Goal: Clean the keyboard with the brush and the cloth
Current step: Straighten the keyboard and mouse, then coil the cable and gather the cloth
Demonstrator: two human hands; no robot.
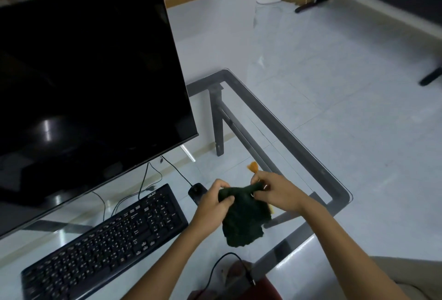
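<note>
A black keyboard (105, 235) lies at an angle on the glass desk (282, 120), left of both hands. Above the desk, right of the keyboard, hangs a dark green cloth (241, 220). My left hand (215, 200) grips its upper left part. My right hand (275, 190) pinches its upper right corner. An orange brush tip (253, 167) sticks up just beyond my right hand; the handle is hidden, so I cannot tell whether the hand holds it.
A large dark monitor (83, 89) stands behind the keyboard. A black mouse (196, 192) sits by the keyboard's far right corner, close to my left hand. Cables run under the monitor and near the desk's front. The desk's right edge is close to my right hand.
</note>
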